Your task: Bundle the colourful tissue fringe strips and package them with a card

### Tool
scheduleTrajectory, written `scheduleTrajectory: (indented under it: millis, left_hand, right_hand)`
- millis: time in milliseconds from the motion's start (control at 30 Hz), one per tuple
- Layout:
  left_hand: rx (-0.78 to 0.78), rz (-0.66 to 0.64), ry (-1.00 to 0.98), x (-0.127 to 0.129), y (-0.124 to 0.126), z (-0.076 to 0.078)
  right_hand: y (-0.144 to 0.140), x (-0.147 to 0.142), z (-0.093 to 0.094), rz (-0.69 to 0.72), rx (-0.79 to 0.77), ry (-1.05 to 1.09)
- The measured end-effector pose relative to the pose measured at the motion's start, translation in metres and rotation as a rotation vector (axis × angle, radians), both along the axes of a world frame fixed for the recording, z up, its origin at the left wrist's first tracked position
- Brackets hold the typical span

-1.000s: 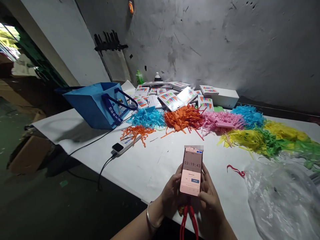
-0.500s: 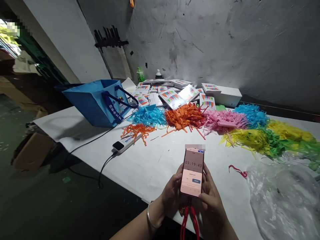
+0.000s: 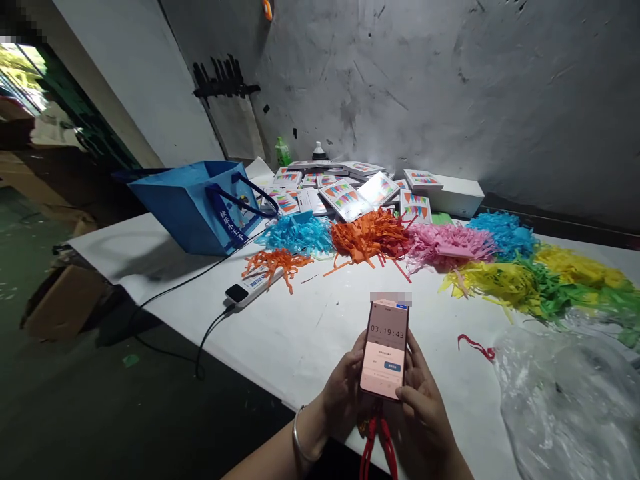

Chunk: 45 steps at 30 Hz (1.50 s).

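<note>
The phone (image 3: 384, 350) sits gripped by its edges, the left hand (image 3: 340, 387) curled round at eight o'clock, the right hand (image 3: 425, 400) at four; its long axis runs nearly twelve to six, right thumb (image 3: 407, 395) at the five-o'clock corner.

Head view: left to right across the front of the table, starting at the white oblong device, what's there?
White oblong device with black screen, silver metal bangle, left hand, lit black-edged smartphone, right hand, thin red ribbon, crumpled clear plastic bag.
</note>
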<state>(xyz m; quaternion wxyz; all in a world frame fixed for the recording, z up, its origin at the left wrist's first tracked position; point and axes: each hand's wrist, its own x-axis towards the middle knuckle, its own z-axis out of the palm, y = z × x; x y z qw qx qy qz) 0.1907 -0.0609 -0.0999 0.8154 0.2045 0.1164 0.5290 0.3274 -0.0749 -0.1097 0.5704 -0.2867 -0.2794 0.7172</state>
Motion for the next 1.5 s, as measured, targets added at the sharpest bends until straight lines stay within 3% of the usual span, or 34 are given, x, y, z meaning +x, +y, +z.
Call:
scheduleTrajectory:
  millis: [333,1500]
  left_hand:
    - [-0.042,0.037,0.015,0.001,-0.002,0.012]
    - [-0.041,0.029,0.062,-0.001,-0.001,0.005]
  right_hand:
    - [0.0,0.004,-0.006,0.014,-0.015,0.041]
    - [0.004,0.002,-0.013,-0.013,0.032,0.023]
